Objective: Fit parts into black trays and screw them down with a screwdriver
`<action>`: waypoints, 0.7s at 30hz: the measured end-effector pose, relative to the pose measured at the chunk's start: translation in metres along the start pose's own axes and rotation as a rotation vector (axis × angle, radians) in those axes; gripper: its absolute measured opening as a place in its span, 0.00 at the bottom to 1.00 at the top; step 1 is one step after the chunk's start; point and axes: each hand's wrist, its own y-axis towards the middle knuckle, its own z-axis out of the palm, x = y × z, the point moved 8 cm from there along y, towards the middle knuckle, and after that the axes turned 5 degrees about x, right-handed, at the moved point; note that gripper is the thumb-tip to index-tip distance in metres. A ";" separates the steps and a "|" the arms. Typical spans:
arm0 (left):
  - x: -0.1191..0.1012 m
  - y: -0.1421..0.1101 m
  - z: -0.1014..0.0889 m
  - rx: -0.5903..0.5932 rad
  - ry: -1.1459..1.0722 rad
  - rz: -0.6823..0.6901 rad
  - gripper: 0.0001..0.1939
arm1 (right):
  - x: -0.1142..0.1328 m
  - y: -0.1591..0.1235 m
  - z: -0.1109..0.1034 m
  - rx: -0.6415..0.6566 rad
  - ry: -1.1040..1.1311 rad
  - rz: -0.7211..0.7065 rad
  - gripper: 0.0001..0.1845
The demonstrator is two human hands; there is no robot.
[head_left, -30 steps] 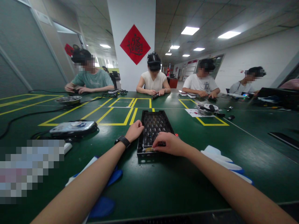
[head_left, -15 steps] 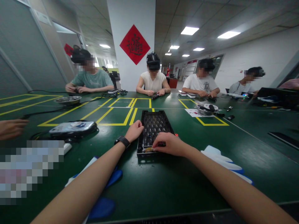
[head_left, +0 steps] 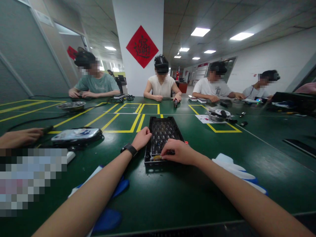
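Note:
A black rectangular case (head_left: pixel 179 131) lies lengthwise in front of me on the green table. Rows of small shiny metal pieces show inside it. Against the case's left wall rests my left hand (head_left: pixel 142 138), its fingers curled over the edge. My right hand (head_left: pixel 179 151) is closed in a pinch over the near end. Its fingertips touch or almost touch a small amber-coloured piece (head_left: pixel 157 158) in the near left corner. Something dark shows under the curled fingers, too small to name. A bit of red (head_left: pixel 186 143) peeks out beside the case's right wall.
White-and-blue gloves (head_left: pixel 234 171) lie right of my forearm, others (head_left: pixel 120 188) under my left arm. A pouch-like device (head_left: pixel 77 135) and a co-worker's hand (head_left: pixel 22 136) are at left. Metal bowls (head_left: pixel 219 115) stand farther off. Several people sit opposite.
My hands and the case stay in place. The co-worker's hand at left has moved right, with a dark cable end in it. Across the table, two people have shifted their hands.

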 end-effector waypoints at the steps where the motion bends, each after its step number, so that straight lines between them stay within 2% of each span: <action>1: 0.000 0.000 0.000 0.000 0.000 -0.002 0.06 | 0.000 0.000 0.000 0.002 -0.004 0.005 0.07; 16: 0.000 -0.001 -0.001 0.004 -0.015 -0.013 0.06 | 0.002 0.000 0.001 0.008 -0.015 -0.016 0.07; 21: 0.001 -0.001 0.000 0.000 -0.014 -0.005 0.06 | -0.002 0.000 0.002 0.015 -0.029 0.016 0.08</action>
